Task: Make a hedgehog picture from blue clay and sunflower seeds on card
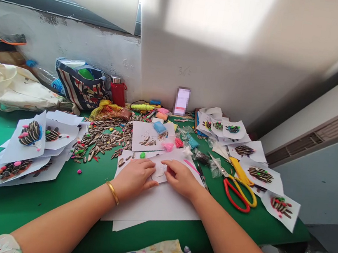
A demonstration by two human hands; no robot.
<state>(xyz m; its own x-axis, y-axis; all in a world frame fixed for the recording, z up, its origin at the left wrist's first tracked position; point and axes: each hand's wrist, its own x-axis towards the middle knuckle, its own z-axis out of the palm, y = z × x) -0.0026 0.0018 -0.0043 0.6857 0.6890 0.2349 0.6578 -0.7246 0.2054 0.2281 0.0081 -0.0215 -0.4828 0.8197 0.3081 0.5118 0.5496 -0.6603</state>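
My left hand [137, 175], a gold bangle at its wrist, lies flat with its fingers together and thumb apart on a white sheet [174, 204]. Opposite it, my right hand [182, 179] rests on a smaller piece of paper [159, 170] with faint pencil lines. Its index finger reaches forward and the others are loosely bent; I see nothing held. Just beyond my fingers are a green clay ball [142, 155], a few striped sunflower seeds [122, 162] and a pink clay strip [191, 166]. A black pen [202, 176] lies right of my right hand.
Red-and-yellow scissors [237, 195] lie right, near a yellow cutter [239, 169]. Loose sunflower seeds [101, 136] cover the back middle. Papers with seed hedgehogs are stacked left [56, 151] and spread right [276, 182]. A phone [182, 101], red bottle [118, 90] and striped bag [81, 84] stand by the wall.
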